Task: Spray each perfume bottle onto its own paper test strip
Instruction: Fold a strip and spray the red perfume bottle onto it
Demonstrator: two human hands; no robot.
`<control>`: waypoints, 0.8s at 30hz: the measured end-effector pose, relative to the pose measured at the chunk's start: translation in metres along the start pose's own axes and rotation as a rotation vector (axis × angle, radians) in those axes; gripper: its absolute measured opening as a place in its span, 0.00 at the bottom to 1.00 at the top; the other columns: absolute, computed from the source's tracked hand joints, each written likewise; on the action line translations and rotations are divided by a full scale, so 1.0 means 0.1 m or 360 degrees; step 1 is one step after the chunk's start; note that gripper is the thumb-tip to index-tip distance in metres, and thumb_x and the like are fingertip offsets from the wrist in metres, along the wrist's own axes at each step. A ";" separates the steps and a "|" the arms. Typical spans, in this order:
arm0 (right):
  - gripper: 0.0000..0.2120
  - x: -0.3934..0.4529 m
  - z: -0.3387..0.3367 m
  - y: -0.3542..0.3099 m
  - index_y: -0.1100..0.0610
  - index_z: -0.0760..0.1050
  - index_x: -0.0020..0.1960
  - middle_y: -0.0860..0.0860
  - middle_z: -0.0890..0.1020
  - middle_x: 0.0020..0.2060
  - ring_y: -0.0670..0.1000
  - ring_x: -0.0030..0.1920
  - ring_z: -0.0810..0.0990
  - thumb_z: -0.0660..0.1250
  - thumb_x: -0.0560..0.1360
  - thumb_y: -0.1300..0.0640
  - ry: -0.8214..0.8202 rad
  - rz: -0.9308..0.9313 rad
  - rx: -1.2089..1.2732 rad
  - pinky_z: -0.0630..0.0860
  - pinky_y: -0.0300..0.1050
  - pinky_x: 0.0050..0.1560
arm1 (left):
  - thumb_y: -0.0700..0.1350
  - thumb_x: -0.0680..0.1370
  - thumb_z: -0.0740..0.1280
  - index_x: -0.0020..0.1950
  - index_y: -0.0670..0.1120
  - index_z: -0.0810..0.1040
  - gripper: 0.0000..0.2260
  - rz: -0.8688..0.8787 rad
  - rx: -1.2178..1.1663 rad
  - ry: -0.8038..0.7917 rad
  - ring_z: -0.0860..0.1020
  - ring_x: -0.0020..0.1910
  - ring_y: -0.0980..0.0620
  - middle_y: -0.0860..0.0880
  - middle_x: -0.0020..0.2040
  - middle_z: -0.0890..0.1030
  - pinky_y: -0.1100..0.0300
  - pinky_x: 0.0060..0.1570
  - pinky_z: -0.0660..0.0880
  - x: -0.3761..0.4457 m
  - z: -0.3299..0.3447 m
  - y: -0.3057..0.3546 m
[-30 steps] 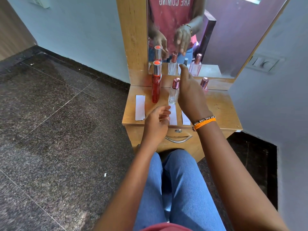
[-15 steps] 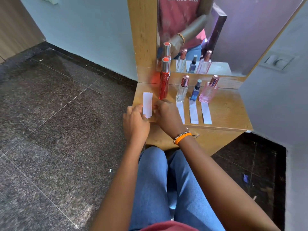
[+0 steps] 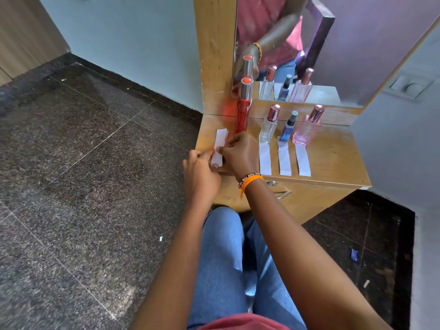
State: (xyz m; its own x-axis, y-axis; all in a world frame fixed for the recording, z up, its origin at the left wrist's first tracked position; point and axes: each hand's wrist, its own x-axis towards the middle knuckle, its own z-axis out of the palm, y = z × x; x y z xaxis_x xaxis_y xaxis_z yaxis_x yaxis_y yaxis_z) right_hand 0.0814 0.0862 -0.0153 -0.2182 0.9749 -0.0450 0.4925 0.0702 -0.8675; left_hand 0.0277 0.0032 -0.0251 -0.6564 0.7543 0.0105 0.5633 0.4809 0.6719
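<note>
On the wooden dresser [image 3: 333, 163], both hands' fingers [image 3: 228, 141] pinch the leftmost paper strip [image 3: 220, 148] beside the red bottle [image 3: 242, 113].

Blue jeans [image 3: 221, 258], orange wristband [image 3: 251, 181]

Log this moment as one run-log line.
left hand: pinches paper strip | right hand: pinches same strip | red bottle: upright, capped | three other bottles: capped, each behind a strip | spraying: not begun
</note>
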 end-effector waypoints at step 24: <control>0.03 0.01 -0.11 -0.06 0.60 0.81 0.45 0.56 0.84 0.45 0.55 0.47 0.80 0.70 0.72 0.62 0.0031 -0.0114 -0.0204 0.68 0.40 0.41 | 0.43 0.77 0.65 0.68 0.48 0.71 0.19 -0.0008 0.0020 0.0077 0.67 0.61 0.45 0.47 0.62 0.69 0.52 0.55 0.70 -0.04 0.05 0.03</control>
State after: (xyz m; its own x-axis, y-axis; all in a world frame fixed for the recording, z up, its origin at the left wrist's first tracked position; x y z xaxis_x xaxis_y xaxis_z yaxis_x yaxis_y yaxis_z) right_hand 0.0878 0.0891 -0.0042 -0.2411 0.9702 0.0255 0.5801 0.1651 -0.7976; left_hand 0.0346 0.0035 -0.0274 -0.6825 0.7296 0.0433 0.5661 0.4902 0.6628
